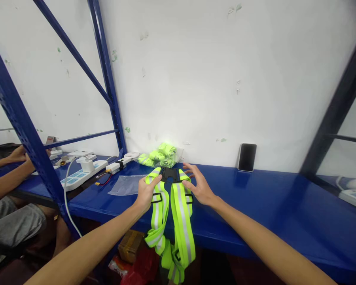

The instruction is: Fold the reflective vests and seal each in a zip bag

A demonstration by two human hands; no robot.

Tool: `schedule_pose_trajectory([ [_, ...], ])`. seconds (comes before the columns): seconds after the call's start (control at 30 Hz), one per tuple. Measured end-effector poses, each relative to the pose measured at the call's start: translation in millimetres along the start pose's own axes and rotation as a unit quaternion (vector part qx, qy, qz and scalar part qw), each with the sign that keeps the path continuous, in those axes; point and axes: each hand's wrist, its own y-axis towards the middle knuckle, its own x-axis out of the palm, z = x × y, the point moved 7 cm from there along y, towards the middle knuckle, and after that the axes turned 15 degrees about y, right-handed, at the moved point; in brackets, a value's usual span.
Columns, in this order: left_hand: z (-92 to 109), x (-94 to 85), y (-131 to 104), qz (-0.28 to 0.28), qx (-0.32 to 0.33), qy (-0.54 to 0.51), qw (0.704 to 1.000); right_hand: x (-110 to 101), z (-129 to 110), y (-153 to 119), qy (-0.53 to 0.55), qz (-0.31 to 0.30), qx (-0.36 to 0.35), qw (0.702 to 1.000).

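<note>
A bright yellow-green reflective harness vest point(180, 213) with silver stripes hangs over the front edge of the table, its straps dangling below. At its top is a black plastic plate point(170, 174), and black slider buckles sit on both straps. My left hand point(146, 194) grips the left strap beside the plate, thumb on the front. On the other side my right hand point(200, 186) has its fingers spread, with the thumb touching the right strap near the plate. Behind the vest lies a clear bag of folded yellow-green straps point(163, 154).
The blue table point(255, 209) meets a white wall. A dark-screened phone point(247, 157) leans there. Left are a flat clear plastic bag point(127, 185), a power strip point(83, 174) with a white cable, and a blue rack post point(23, 114). Another person's arms point(14, 174) show beyond it. A cardboard box point(131, 245) sits below.
</note>
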Motion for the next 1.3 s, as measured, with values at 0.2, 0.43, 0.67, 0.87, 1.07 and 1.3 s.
schedule_pose_trajectory([
  [0.2,1,-7.3,8,0.027,-0.005,0.004,1.000,6,15,-9,-0.049,0.050,0.039,0.997],
  [0.43,4,-4.1,10,-0.007,0.043,0.051,0.998,21,18,-15,0.093,0.012,0.091,0.991],
  [0.67,14,1.6,-2,-0.034,0.089,0.095,0.991,25,39,-9,0.281,0.056,0.177,0.942],
  [0.87,11,2.7,10,-0.113,0.086,0.093,0.986,12,48,-9,0.359,0.118,0.221,0.899],
  [1.07,21,0.2,19,-0.103,0.150,0.131,0.975,20,41,-10,0.395,0.066,0.198,0.895],
  [1.3,-8,20.3,3,-0.075,0.046,0.068,0.994,15,48,-11,0.372,0.149,0.167,0.901],
])
